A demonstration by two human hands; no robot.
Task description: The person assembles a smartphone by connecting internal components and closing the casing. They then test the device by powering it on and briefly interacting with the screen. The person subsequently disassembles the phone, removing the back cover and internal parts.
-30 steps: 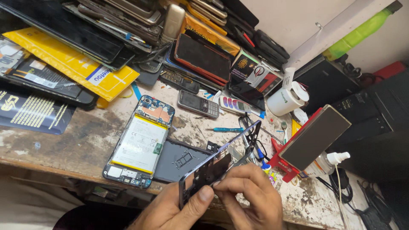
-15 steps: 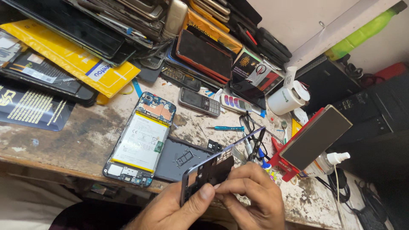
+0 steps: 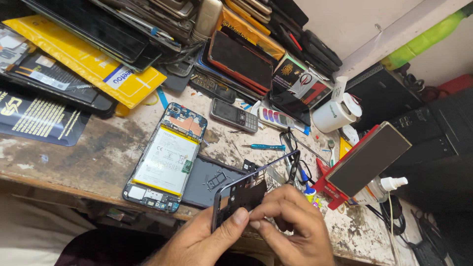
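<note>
Since the earlier frame the frame (image 3: 246,194) has tilted a little lower between the hands, above the front edge of the surface (image 3: 84,152). The left hand (image 3: 207,241) has its grip closed on the frame's lower end, thumb pressed on its face. The right hand (image 3: 295,226) pinches its dark inner plate. The opened phone (image 3: 165,160) lies just left, beside a grey back cover (image 3: 209,182)
</note>
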